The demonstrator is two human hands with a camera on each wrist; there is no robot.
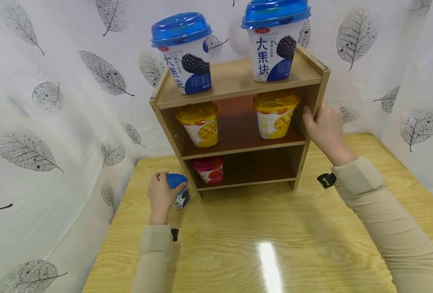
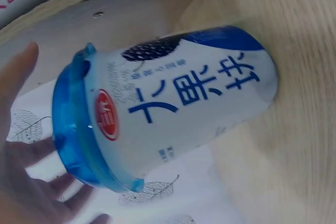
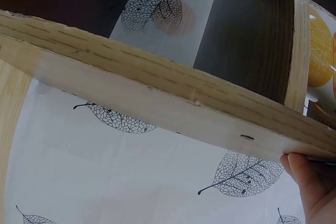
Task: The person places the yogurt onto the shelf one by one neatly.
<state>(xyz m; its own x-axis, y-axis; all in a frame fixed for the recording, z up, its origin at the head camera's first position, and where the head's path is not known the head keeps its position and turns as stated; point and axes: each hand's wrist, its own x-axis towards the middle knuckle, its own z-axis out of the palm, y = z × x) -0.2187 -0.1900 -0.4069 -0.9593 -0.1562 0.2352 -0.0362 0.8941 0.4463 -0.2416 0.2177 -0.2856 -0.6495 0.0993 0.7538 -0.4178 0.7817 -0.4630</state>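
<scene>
A blue-lidded yogurt cup (image 1: pixel 181 197) stands upright on the table beside the shelf's lower left corner. My left hand (image 1: pixel 161 195) is around its lid. In the left wrist view, the fingers (image 2: pixel 37 150) are spread by the blue lid of the cup (image 2: pixel 173 98), with a gap showing between thumb and lid. My right hand (image 1: pixel 325 128) grips the right side panel of a small wooden shelf (image 1: pixel 231 152), thumb on the inner side. In the right wrist view, fingertips (image 3: pixel 298 166) press against the panel's outer face.
On the top board stand two blue-lidded cups, one left (image 1: pixel 187 61), one right (image 1: pixel 271 49). The middle level holds two yellow-lidded cups, left (image 1: pixel 202 126) and right (image 1: pixel 273 118). A pink-lidded cup (image 1: pixel 211 171) is at the bottom left. Leaf-patterned cloth (image 1: pixel 73 162) borders the table (image 1: pixel 238 236).
</scene>
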